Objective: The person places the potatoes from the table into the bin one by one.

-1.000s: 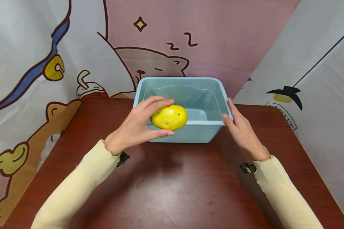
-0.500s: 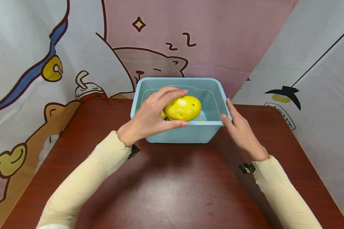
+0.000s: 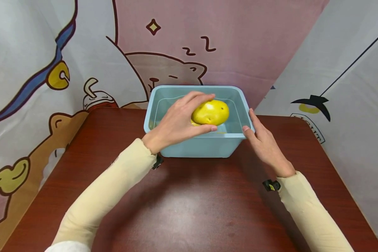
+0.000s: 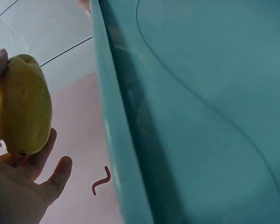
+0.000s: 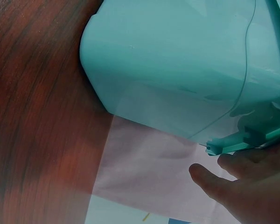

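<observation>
My left hand grips a yellow potato between the thumb and the fingers, over the opening of a light blue plastic bin. In the left wrist view, the potato shows small dark specks and is held above the level of the bin rim. At the bin's front right corner, my right hand holds the rim, thumb toward the front and fingers along the outer side. The right wrist view has this hand right at the rim's edge.
The bin stands near the back of a dark red-brown wooden table. Behind the table hangs a cloth printed with cartoon animals. A small yellow patch shows inside the bin, just behind its front rim.
My left hand has carried the potato right and farther back, from in front of the bin's front rim to over its opening. The right hand has stayed at the rim.
</observation>
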### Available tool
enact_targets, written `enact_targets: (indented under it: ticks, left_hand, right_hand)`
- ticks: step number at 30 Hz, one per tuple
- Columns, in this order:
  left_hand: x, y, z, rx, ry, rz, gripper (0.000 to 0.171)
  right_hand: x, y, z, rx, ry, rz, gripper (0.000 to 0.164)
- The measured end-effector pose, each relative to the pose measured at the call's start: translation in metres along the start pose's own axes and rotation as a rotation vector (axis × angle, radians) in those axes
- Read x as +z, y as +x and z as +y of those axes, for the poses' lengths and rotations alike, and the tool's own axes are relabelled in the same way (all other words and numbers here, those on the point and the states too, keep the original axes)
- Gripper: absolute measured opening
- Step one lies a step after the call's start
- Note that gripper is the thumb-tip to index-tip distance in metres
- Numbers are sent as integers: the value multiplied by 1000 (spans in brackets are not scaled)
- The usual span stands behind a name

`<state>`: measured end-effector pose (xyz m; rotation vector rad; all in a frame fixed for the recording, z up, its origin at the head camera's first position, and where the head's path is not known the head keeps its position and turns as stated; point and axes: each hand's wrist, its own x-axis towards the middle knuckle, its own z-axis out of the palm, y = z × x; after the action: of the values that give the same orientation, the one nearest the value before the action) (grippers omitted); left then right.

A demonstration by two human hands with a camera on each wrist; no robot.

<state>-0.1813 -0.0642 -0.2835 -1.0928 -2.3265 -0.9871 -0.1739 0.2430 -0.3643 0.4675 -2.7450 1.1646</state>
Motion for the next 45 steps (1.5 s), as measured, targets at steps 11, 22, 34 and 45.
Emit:
enact_targets:
  ticks: [11, 22, 34, 45]
  left_hand:
    - [17, 8, -6, -136, 38, -117, 74]
    - [36, 14, -11, -190, 59, -138, 74]
    - [44, 22, -18, -313, 102, -239, 83]
    - [26, -3, -16, -246, 59, -147, 73]
  right_hand:
    - [1, 1, 0, 4, 0, -3, 69]
    - [1, 1, 0, 16, -4, -4, 70]
    - [2, 2, 1, 6, -4, -1, 70]
    - [0, 1, 1, 16, 1, -20, 69]
